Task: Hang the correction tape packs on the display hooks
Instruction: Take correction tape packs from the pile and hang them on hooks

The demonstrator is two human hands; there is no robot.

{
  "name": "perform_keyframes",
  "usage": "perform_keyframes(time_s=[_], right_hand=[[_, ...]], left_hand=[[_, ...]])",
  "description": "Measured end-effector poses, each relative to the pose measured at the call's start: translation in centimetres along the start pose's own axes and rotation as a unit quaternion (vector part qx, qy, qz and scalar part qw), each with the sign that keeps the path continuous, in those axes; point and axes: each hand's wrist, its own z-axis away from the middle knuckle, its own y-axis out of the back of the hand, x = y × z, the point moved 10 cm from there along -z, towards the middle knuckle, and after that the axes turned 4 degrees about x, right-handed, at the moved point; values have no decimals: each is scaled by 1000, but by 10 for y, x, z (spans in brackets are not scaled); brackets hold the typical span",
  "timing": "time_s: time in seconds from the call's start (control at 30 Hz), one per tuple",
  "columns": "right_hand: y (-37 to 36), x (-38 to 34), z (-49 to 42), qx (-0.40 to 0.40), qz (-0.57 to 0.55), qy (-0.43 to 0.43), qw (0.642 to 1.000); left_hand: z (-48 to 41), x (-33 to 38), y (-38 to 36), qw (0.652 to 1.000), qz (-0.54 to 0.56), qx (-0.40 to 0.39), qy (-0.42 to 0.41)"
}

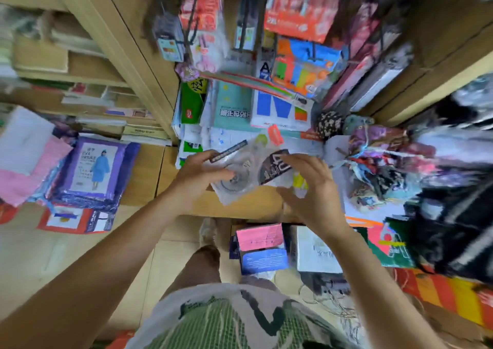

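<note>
A clear blister pack of correction tape with a dark label lies tilted between my hands over a low wooden counter. My left hand grips its left side, thumb on top and fingers curled under. My right hand is at the pack's right edge with fingers spread; whether it touches the pack is blurred. Above, display hooks on the wooden panel carry hanging packets.
Stationery packs and booklets crowd the counter behind the pack. Wooden shelving stands at the left, with purple raincoat packs below it. Cloth goods pile up at the right. Boxes sit on the floor by my feet.
</note>
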Motion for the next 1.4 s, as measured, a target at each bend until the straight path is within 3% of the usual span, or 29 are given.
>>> perform_keyframes(time_s=[0.2, 0.37, 0.53, 0.7, 0.9, 1.1, 1.27, 1.4], right_hand=[[86, -6, -21, 71, -82, -50, 993], [153, -32, -61, 160, -114, -26, 980], [215, -72, -114, 204, -129, 19, 970], [288, -126, -167, 258, -24, 86, 962], [358, -189, -226, 361, 184, 187, 895], [378, -208, -307, 292, 315, 114, 896], [374, -202, -361, 178, 314, 65, 930], [365, -183, -384, 141, 300, 37, 943]], left_hand=[[23, 112, -19, 989, 118, -7, -93], [42, 231, -37, 959, 182, -41, -215], [75, 357, -28, 918, 175, -14, -356], [111, 461, -7, 864, 141, 24, -483], [126, 549, 10, 824, 128, 53, -550], [109, 607, 19, 824, 108, 114, -544], [105, 634, 14, 823, 93, 120, -548], [94, 641, 6, 827, 62, 105, -549]])
